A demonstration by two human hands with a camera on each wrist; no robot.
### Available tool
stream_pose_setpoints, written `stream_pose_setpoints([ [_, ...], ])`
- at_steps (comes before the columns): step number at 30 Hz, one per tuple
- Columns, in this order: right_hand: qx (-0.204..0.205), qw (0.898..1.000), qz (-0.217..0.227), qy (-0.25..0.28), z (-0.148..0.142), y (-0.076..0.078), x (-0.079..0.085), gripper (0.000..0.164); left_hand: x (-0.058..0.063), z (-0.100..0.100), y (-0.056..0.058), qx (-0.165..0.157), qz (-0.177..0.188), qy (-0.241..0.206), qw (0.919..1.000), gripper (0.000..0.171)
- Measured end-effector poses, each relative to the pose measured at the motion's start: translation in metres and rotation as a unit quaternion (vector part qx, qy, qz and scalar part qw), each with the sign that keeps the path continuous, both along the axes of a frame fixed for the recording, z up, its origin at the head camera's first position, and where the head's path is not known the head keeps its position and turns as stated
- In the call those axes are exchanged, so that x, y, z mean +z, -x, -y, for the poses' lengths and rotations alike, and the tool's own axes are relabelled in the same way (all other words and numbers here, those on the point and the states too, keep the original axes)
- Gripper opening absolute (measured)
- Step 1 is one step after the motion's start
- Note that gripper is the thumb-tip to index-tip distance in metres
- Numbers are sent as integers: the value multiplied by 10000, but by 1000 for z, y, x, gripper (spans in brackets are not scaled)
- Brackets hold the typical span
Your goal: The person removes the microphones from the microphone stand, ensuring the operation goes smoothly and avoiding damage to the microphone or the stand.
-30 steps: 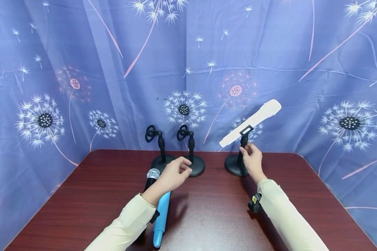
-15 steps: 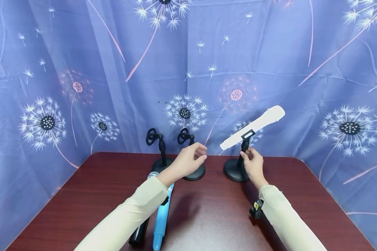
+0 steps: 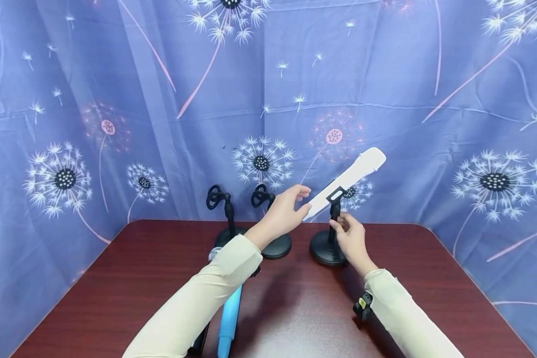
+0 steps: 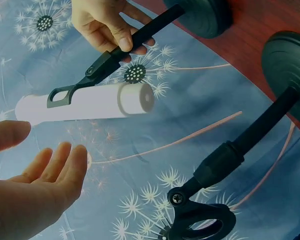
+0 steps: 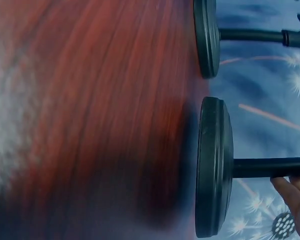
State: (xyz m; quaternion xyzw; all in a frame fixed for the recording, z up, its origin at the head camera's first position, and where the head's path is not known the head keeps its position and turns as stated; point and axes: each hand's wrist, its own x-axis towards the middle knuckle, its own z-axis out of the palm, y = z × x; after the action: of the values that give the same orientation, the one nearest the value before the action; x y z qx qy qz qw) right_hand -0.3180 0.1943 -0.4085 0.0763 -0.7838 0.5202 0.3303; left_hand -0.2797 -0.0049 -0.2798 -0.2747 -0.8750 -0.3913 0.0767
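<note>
A white microphone (image 3: 346, 181) sits slanted in the clip of a black desk stand (image 3: 327, 247) at the table's back right, head end up and to the right. My right hand (image 3: 351, 240) pinches this stand's upright between thumb and fingers; in the right wrist view its fingertips (image 5: 289, 194) lie against the pole. My left hand (image 3: 285, 213) is raised by the microphone's lower end. Seen from the left wrist, a gap shows between its thumb and fingers (image 4: 55, 167), with nothing in it.
Two more black stands with empty ring clips, a middle one (image 3: 277, 247) and a left one (image 3: 229, 214), stand at the back. A blue microphone (image 3: 229, 318) and a silver-headed black microphone (image 3: 214, 252) lie under my left forearm. A dandelion-print curtain (image 3: 161, 99) hangs behind the table (image 3: 94, 293).
My left hand has moved right, from in front of the middle stand to the white microphone's lower end. My right hand has shifted the stand and white microphone slightly left.
</note>
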Motion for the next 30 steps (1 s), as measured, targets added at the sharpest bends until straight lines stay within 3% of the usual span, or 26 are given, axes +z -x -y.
stream_pose_setpoints([
  [9,270,9992,123,-281,18,-14,9,17,5,-6,3,177,6,-45,9998,49],
  [17,620,9972,86,-419,33,-26,7,17,1,-6,0,298,5,15,9996,52],
  [24,856,9955,92,-395,42,-30,7,17,4,-6,-4,435,-264,81,9987,49],
  [30,791,9954,24,-537,48,-34,10,17,7,-8,-6,730,-518,117,9959,48],
])
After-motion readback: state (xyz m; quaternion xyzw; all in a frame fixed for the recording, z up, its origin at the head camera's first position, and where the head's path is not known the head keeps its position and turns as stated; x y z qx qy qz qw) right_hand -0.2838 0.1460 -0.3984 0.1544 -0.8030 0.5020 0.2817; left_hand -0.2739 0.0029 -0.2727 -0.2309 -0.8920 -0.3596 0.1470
